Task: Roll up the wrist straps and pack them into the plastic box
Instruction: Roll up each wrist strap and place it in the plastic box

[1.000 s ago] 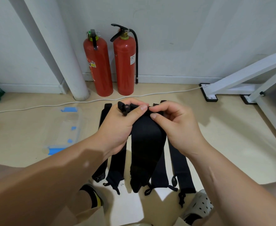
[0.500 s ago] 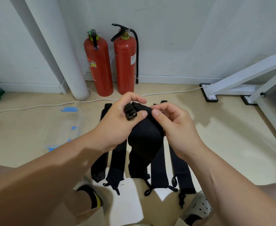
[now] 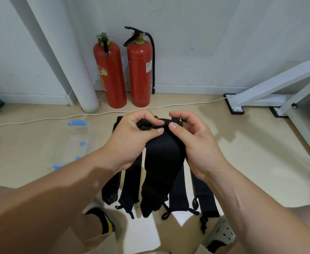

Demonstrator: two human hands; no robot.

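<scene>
head view: we begin rolling a wrist strap (image 3: 161,162), left grip (image 3: 130,143) and right grip (image 3: 198,145) pinching its top end. next, we judge, come tight turns down its length, then the plastic box (image 3: 88,138).

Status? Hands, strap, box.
Left grip and right grip both pinching top end of one wrist strap, roll barely begun. Plastic box on floor, left side. Nothing seen between.

Labels on both fire extinguishers (image 3: 124,72) are too small and blurred to read.
</scene>
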